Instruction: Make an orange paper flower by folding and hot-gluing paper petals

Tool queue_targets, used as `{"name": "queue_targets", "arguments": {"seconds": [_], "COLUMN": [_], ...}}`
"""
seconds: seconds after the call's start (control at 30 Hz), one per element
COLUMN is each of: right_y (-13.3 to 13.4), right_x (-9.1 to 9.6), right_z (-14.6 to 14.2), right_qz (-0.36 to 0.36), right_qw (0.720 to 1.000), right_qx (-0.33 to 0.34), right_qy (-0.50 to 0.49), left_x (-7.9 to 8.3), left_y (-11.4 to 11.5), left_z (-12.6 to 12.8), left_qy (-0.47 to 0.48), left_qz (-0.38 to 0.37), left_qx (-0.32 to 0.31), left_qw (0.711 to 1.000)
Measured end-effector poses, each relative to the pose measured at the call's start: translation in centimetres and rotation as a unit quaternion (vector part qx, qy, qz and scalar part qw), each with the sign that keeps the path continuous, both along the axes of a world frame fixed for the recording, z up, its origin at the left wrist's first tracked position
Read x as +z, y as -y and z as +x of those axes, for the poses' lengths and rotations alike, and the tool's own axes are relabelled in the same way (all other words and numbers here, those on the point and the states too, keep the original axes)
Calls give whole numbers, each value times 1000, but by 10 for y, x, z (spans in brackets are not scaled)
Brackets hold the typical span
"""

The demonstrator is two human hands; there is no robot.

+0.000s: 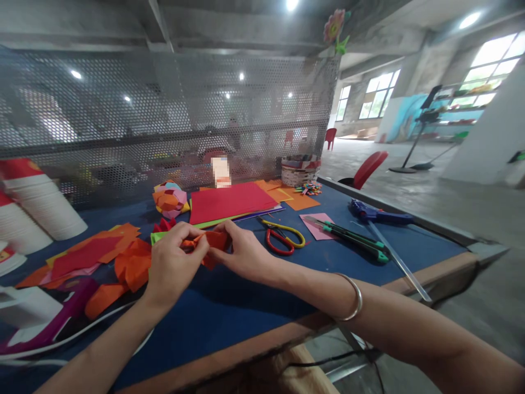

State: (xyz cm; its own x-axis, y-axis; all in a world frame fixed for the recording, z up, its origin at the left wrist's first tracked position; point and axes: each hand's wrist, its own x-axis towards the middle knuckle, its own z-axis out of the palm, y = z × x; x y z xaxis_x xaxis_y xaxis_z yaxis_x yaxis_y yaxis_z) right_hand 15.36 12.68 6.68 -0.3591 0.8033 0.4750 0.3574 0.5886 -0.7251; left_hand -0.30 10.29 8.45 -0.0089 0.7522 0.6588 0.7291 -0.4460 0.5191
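Between my two hands, just above the blue tabletop [213, 328], is a folded piece of orange paper [216, 241]. My left hand [176, 257] pinches its left end with thumb and fingers. At the right end, my right hand [244, 249] grips the same paper, fingers closed on it. Orange folded paper pieces [133, 265] lie left of my left hand. Beyond my hands rests a stack of coloured sheets with a red sheet [232, 202] on top. Scissors [283, 236] with red and yellow handles lie right of my right hand.
A green-black craft knife [356, 239] lies over a pink paper square [318, 225]. Beside it is a blue glue gun [379, 213] with a clear stick. Paper cups [45, 200] and a purple power strip [68, 306] stand left. A basket [301, 171] and paper ball [170, 200] sit behind.
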Motion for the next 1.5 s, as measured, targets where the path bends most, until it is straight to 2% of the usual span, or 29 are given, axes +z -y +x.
{"name": "queue_targets", "arguments": {"seconds": [0.1,0.2,0.3,0.5,0.57,0.7,0.8,0.97,1.23,1.4,1.5], "right_y": [-2,-7,-11,-8,-7,-9,-10,-10,-12,-9,-8], "right_x": [-3,-5,-5,1,1,-1,-2,-2,-5,-2,-1], "right_z": [-1,-2,-1,3,4,6,6,6,5,5,4], "right_qz": [-105,-144,-127,-14,17,48,59,60,55,30,24], "right_qw": [994,989,991,997,997,997,997,998,997,997,996], "right_qx": [-14,-19,-36,-73,-70,-50,-35,-25,-10,0,6], "right_qy": [22,-4,-29,-5,7,21,24,6,-48,-72,-82], "left_x": [0,1,1,-5,-9,-12,-11,-11,-9,-3,-2], "left_y": [-2,-4,-5,-9,-11,-10,-9,-14,-14,-10,-9], "left_z": [-2,-3,-2,-4,-5,-3,-4,-7,-8,-5,-3], "left_qy": [66,102,103,88,72,55,52,78,144,199,264], "left_qz": [-16,-26,-34,-99,-100,-98,-101,-98,-139,-177,-212], "left_qx": [26,41,37,19,10,-52,-74,-64,-107,-129,-144], "left_qw": [997,994,993,991,992,992,991,990,974,955,930]}}
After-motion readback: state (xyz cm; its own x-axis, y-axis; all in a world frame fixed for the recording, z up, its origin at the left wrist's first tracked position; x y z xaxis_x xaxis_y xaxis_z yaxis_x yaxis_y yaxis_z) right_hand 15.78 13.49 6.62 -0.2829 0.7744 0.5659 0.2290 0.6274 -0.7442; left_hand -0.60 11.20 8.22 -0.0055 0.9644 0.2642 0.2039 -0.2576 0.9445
